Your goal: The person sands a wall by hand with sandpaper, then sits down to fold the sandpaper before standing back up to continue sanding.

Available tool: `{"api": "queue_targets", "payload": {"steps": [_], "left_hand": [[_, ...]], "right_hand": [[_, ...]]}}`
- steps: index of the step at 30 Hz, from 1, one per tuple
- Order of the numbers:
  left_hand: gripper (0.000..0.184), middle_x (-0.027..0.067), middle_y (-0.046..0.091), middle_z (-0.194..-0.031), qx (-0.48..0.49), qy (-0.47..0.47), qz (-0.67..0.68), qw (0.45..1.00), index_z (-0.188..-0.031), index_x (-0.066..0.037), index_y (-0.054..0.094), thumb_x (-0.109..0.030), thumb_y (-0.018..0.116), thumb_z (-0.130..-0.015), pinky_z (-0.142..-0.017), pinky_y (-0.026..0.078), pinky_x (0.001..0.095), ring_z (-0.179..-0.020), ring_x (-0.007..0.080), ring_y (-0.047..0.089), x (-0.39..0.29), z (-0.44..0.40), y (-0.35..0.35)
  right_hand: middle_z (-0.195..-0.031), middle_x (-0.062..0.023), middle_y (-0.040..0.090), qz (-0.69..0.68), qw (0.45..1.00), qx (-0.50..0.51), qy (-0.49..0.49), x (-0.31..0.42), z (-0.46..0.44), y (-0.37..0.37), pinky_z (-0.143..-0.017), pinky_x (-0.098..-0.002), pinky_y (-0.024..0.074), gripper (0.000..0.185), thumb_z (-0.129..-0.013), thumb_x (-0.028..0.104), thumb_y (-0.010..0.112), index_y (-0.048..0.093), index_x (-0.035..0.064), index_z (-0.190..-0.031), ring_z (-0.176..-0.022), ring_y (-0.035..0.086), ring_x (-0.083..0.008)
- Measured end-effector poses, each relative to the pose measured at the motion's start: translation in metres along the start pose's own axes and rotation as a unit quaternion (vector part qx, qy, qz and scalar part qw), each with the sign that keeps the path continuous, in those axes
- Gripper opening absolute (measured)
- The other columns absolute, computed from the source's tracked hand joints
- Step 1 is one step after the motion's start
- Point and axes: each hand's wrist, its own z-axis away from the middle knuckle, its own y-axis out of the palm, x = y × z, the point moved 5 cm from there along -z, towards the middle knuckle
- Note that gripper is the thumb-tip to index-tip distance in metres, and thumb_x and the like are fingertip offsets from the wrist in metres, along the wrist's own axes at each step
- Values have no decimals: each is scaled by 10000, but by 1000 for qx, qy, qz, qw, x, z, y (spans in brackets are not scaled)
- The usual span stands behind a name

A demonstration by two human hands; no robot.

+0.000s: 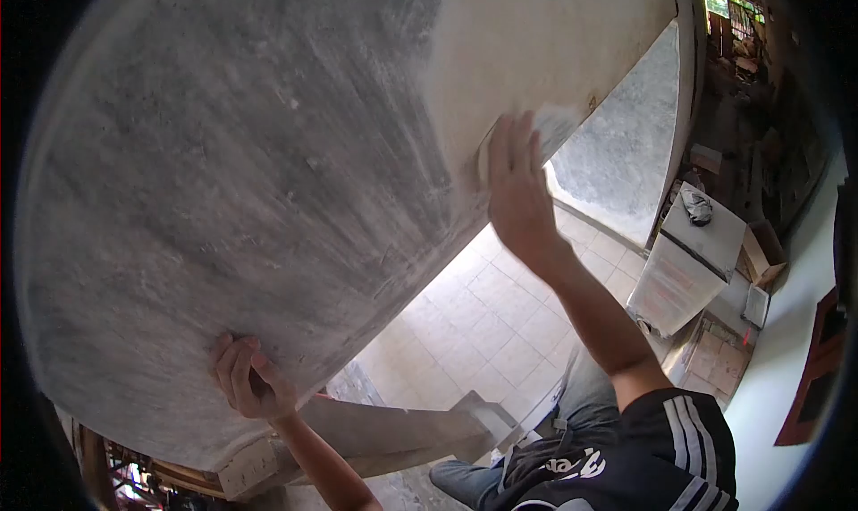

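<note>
A big plastered panel (223,153), mottled grey with a paler beige area toward the upper right, fills the left and top of the view. My right hand (518,198) lies against the beige area near the panel's edge, fingers stretched and slightly smeared by motion. Under those fingers a thin pale pad (484,158) shows at one side; its kind is hard to make out. Lower down, my left hand (250,381) rests against the grey plaster with its fingers curled in. No object shows in its hollow.
Beneath the panel runs a pale tiled floor (483,305). A grey ledge (384,430) crosses below. At right stand a whitish box-like unit (679,283) with a crumpled bag (695,204) on top, and an open cardboard box (762,252). A white wall (778,386) borders the right side.
</note>
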Motion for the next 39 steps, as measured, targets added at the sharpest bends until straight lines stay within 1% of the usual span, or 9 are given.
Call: {"api": "queue_targets", "payload": {"steps": [7,11,15,19,23,27,32,33,39], "left_hand": [[176,69,663,-892,-15,-9,-6,1000,-890,-28,645,-165,544,-936,-858,491,436,-987,290,608,1,2,3],[177,74,662,-903,-3,-11,14,1000,-890,-24,647,-160,544,-935,-868,491,431,-995,290,604,-1,1,-1],[171,79,662,-917,-10,-6,5,1000,-894,-23,649,-152,543,-933,-869,489,428,-997,293,603,-2,-1,1],[168,84,660,-916,-15,6,14,1000,-904,-21,651,-143,539,-934,-862,488,433,-1004,297,599,-4,-3,2],[174,85,658,-919,1,-8,10,1000,-911,-17,656,-139,535,-939,-859,489,439,-1027,299,592,-1,3,-1],[175,85,658,-921,-6,-3,-7,1000,-911,-17,658,-138,534,-940,-861,490,436,-1034,297,589,-2,0,0],[191,80,658,-916,10,-6,-10,1000,-908,-19,658,-159,533,-942,-867,490,439,-1021,291,593,-1,2,0],[196,79,658,-916,14,-4,-13,1000,-908,-19,658,-165,533,-942,-870,489,441,-1020,291,594,-1,-1,0],[191,82,661,-906,-19,3,1,1000,-908,-15,656,-156,530,-936,-868,482,452,-1014,295,597,-2,-2,2]], "right_hand": [[-1415,-370,306,-55,997,-4,-47,32,24,-10,-879,-487,522,573,-814,31,531,385,-106,-1350,-1255,429,-495],[-1446,-379,232,-129,991,-13,23,-12,-19,0,-1162,-513,198,649,-768,-117,448,250,-182,-1383,-1376,180,-538],[-1432,-419,203,-84,996,38,-14,22,-3,3,-1131,-558,244,601,-807,-114,402,238,-189,-1380,-1358,193,-563],[-1403,-381,322,-23,999,-5,-35,21,13,-10,-879,-476,534,559,-824,30,532,385,-119,-1342,-1233,456,-498],[-1431,-392,232,-86,993,-30,73,-18,-29,6,-1065,-529,359,649,-835,-6,509,231,-138,-1406,-1282,343,-544],[-1397,-378,327,-10,999,-17,-42,31,16,-1,-928,-458,504,571,-822,38,540,383,-123,-1347,-1257,432,-488],[-1415,-372,297,-19,998,-55,33,-17,-24,-2,-959,-492,470,594,-854,58,526,322,-97,-1390,-1240,440,-492],[-1442,-434,130,-96,993,-7,67,-28,-41,-4,-1065,-528,373,638,-831,-116,426,148,-174,-1402,-1290,275,-603],[-1413,-417,250,-37,999,7,-38,16,-6,-8,-1096,-470,353,570,-851,-34,448,271,-188,-1370,-1301,341,-532]]}}
